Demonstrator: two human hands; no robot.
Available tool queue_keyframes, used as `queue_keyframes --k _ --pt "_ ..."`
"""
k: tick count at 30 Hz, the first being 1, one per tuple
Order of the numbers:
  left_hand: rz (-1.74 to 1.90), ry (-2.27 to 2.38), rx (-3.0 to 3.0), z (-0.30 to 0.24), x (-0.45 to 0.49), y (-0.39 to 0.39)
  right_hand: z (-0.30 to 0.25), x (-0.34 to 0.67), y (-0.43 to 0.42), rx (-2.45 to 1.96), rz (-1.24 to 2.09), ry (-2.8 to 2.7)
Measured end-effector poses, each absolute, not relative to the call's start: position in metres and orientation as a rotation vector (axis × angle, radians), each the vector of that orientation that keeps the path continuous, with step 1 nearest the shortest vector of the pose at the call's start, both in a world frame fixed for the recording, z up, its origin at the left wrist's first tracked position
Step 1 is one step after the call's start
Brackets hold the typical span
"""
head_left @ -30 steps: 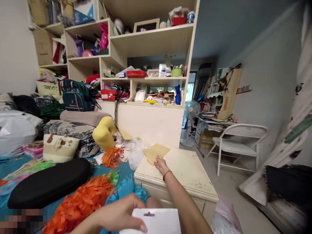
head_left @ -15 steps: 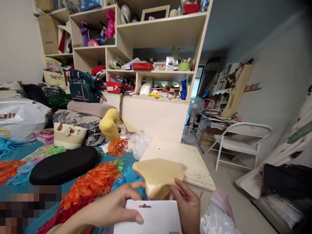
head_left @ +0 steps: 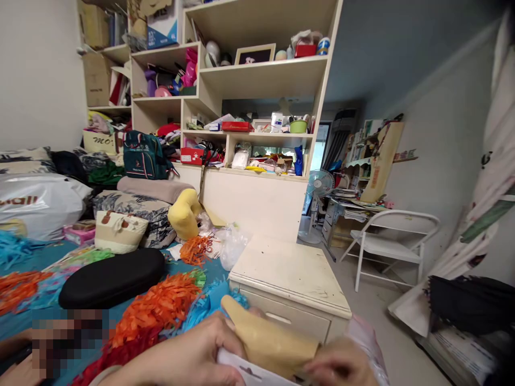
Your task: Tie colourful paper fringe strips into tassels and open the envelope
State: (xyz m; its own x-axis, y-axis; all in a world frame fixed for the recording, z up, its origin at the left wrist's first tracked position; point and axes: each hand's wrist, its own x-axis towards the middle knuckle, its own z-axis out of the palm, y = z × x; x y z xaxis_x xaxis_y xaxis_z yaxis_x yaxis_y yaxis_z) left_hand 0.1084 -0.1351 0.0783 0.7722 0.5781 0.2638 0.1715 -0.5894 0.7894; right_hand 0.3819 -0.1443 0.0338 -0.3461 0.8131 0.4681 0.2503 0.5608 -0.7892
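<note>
My left hand (head_left: 201, 351) is closed on a white card (head_left: 251, 372) with a hang slot near its top edge, thumb on the near face. Most of the card lies below the picture. Just beyond it is a tan-yellow, slightly shiny sheet (head_left: 273, 338), curled, its left corner rising past my left fingers. Whether it is paper or plastic I cannot make out. My right hand (head_left: 346, 362), smeared by motion, is at the sheet's right end; its fingers are too blurred to show a grip. Beside my left forearm lies an orange shredded-strip pom-pom (head_left: 161, 300).
A cream bedside cabinet (head_left: 285, 268) stands straight ahead. On the blue bed cover are a black oval case (head_left: 112, 279), a woven bag (head_left: 120, 230) and blue strips (head_left: 209, 305). Another person's blurred-out limb (head_left: 72, 343) is at lower left. A white folding chair (head_left: 392, 241) stands right.
The view has tilted upward. The card and sheet sit lower in the picture, the card now tipped so less shows. My right hand has moved right and down along the sheet.
</note>
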Motion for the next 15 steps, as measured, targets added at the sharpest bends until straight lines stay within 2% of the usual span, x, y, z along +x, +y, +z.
queue_keyframes --k 3,6,8,11,13,15 --pt "0.603 0.439 2.238 0.091 0.11 -0.131 0.11 0.392 -0.15 -0.843 0.807 -2.075" --pt "0.611 0.41 2.339 0.103 0.109 -0.126 0.177 0.388 -0.153 -0.847 1.248 -2.31" --pt "0.541 0.361 2.404 0.11 0.109 -0.124 0.202 0.376 -0.152 -0.81 1.166 -2.487" --pt "0.379 0.269 2.477 0.116 0.111 -0.126 0.202 0.351 -0.143 -0.532 0.676 -2.811" --pt "0.33 0.255 2.484 0.118 0.114 -0.128 0.186 0.337 -0.134 -0.39 0.598 -2.938" --pt "0.338 0.266 2.463 0.116 0.117 -0.13 0.168 0.33 -0.127 -0.43 0.62 -2.971"
